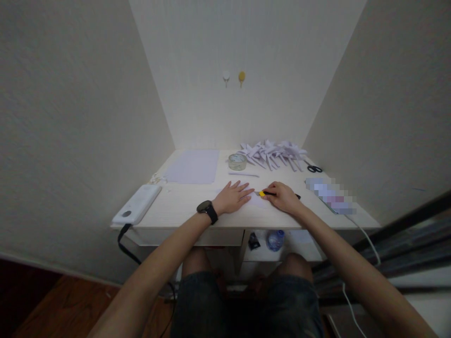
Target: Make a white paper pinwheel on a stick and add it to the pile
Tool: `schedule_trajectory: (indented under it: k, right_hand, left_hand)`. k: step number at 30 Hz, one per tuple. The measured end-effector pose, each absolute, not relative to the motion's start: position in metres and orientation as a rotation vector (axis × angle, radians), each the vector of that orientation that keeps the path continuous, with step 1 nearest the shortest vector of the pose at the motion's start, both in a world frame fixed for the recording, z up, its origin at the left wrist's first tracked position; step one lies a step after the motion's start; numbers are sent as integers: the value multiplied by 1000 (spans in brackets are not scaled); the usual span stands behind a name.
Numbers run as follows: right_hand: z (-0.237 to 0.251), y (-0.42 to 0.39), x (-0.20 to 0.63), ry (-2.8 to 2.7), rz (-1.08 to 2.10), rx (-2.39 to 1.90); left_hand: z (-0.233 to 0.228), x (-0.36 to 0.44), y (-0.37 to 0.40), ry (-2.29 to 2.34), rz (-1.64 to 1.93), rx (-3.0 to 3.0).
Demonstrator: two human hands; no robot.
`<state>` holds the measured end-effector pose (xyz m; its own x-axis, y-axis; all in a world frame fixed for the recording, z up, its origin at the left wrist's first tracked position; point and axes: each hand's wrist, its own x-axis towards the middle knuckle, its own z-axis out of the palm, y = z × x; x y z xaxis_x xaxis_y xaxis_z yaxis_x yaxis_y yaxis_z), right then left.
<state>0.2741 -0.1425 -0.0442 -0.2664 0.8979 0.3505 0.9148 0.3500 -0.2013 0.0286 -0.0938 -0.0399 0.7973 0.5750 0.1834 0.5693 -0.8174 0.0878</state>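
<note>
A small white sheet point(256, 199) lies near the front edge of the desk point(183, 206), and it is pinned flat by the left hand point(232, 197), fingers spread and palm down, holding nothing. The right hand point(282, 197) is closed around a yellow-and-black cutter point(268, 193), whose tip points toward 9 o'clock and sits just beside the left fingertips. For a clean cut, the sheet is best kept pressed firmly, the left fingers held clear of the blade's line, and the cutter drawn at a shallow angle with steady, light pressure. A tape roll point(237, 161) stands at 12 o'clock of the hands, folded paper pieces point(273, 152) at 1 o'clock, scissors point(313, 167) at 2 o'clock, and a power bank point(137, 210) at 9 o'clock.
</note>
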Motion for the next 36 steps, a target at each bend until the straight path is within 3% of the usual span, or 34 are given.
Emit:
schedule_trajectory:
  k: [14,22,36]
  right_hand:
    - [-43,-176,285,-2202,34,-1551]
    - [-48,-178,281,-2135,10,-1565]
    - [-40,-155,229,-1930,-85,-1921]
  left_hand:
    - [-51,29,-100,1179,498,2936]
    - [-52,30,-100,1208,413,2920]
    - [-50,30,-103,1229,444,2907]
